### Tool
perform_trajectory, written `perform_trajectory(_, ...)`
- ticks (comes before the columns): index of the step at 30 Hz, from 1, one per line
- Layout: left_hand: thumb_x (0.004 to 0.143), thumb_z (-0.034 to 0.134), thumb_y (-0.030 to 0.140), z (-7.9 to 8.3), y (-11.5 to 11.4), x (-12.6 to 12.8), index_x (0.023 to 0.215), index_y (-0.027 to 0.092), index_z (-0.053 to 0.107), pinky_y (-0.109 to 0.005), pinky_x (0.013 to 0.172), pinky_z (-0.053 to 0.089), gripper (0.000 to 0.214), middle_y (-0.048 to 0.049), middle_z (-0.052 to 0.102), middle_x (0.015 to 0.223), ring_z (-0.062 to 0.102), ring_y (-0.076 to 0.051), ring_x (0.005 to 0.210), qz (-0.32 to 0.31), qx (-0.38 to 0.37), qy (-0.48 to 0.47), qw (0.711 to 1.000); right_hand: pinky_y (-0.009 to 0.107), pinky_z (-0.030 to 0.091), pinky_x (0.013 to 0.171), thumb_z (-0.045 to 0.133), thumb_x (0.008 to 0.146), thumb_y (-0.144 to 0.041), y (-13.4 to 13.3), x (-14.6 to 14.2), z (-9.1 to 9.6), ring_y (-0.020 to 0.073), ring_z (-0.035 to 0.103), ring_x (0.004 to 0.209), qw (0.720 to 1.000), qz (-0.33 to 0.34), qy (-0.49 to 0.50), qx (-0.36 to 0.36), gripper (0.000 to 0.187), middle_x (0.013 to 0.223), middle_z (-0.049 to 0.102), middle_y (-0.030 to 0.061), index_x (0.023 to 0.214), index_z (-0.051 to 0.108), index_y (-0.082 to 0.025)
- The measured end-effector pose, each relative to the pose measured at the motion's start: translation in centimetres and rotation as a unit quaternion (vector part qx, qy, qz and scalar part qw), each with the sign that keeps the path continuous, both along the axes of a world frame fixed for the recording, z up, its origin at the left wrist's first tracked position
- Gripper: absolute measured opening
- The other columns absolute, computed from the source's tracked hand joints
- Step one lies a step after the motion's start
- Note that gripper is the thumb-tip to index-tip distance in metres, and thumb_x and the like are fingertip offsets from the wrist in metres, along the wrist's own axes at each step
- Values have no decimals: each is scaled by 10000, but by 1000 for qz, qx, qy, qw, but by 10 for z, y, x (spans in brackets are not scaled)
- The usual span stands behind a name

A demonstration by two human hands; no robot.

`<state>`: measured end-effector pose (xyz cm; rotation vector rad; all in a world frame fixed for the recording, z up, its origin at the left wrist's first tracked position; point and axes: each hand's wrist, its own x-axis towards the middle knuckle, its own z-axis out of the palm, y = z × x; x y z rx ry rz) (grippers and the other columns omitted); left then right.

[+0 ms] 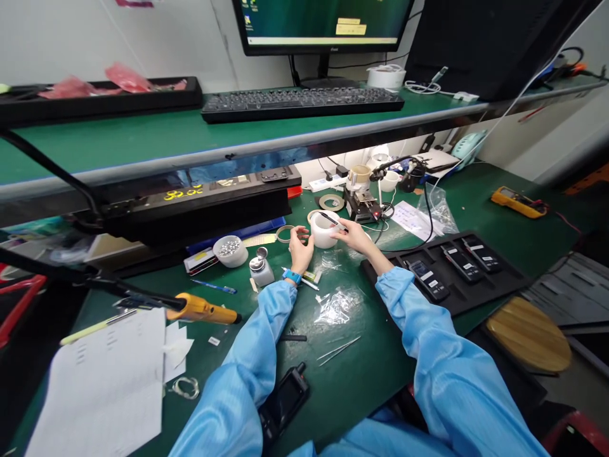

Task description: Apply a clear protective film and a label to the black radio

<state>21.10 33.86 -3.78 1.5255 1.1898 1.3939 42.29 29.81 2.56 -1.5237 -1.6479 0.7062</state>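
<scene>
My left hand [301, 246] curls around the left side of a small white cup [324, 230] standing on the green mat. My right hand [351, 233] pinches a thin dark tool, tweezers or a brush [332, 219], with its tip over the cup's mouth. Both arms wear light blue sleeves, and a blue band sits on my left wrist. A clear plastic bag [337, 306] lies between my forearms. Metal tweezers [339, 350] lie nearer to me.
A black tray [508, 277] with three handsets lies to the right. A white dish of metal parts [230, 249], a dispenser bottle [261, 269], an orange-handled tool [203, 310], papers [107, 387], tape rolls [331, 202], a black handset [285, 400] and a yellow meter [517, 200] surround me.
</scene>
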Motion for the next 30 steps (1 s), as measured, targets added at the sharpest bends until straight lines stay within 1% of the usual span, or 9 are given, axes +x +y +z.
perform_trajectory(3,884,729,167,4,-1,0,1117,271,570,-344,891,618,300,-43,740,1034,743,-209,969,7,6,-4,1000,304,408,742,871,846,-563,2,9,4,173,447,720,1000,16,-5,-6,497,720,526,-53,1154,835,-174)
perform_trajectory(7,889,706,166,10,-1,2,1090,267,576,-370,949,619,260,-38,736,984,746,-223,972,10,18,-10,1000,297,382,720,874,816,-612,8,18,9,165,431,721,999,37,-13,-15,535,739,531,-50,1118,842,-171)
perform_trajectory(12,904,690,159,10,0,3,1069,276,559,-330,871,587,241,-9,714,934,676,-190,825,14,16,2,1000,293,367,716,877,786,-564,14,22,15,156,434,710,998,46,-29,-26,465,760,569,-46,1042,822,-181)
perform_trajectory(16,912,693,141,8,0,1,1010,283,517,-303,808,540,247,11,688,902,597,-173,745,19,9,18,1000,292,375,734,881,799,-458,12,17,16,156,459,702,998,16,-49,-20,336,729,552,-58,993,803,-195)
perform_trajectory(19,924,685,132,9,0,-4,958,281,510,-302,790,523,232,12,665,875,583,-177,735,23,10,25,999,303,395,748,911,814,-427,14,7,14,168,500,694,998,-18,-66,-14,304,703,564,-57,982,799,-199)
perform_trajectory(24,947,602,111,11,-6,-14,849,266,576,-306,782,536,185,2,645,830,578,-184,723,25,21,39,999,339,444,768,936,848,-425,28,-16,5,246,635,770,992,-88,-89,-7,286,756,683,14,939,756,-222)
perform_trajectory(26,916,572,71,12,-9,-15,793,258,615,-325,816,559,227,-24,658,852,628,-205,787,27,25,44,998,355,466,784,923,874,-430,33,-24,1,289,685,840,989,-115,-95,-1,287,822,738,56,980,745,-232)
perform_trajectory(28,891,561,46,12,-11,-15,755,249,658,-347,855,582,263,-60,685,917,688,-235,903,34,27,45,998,369,494,806,890,913,-435,31,-31,-2,320,719,890,987,-129,-98,6,311,884,776,85,1094,738,-232)
perform_trajectory(30,896,560,44,12,-11,-14,769,244,717,-365,879,600,285,-85,703,978,719,-258,989,46,24,43,998,384,526,837,795,993,-450,24,-36,-3,331,743,914,987,-126,-98,16,340,957,807,107,1231,704,-226)
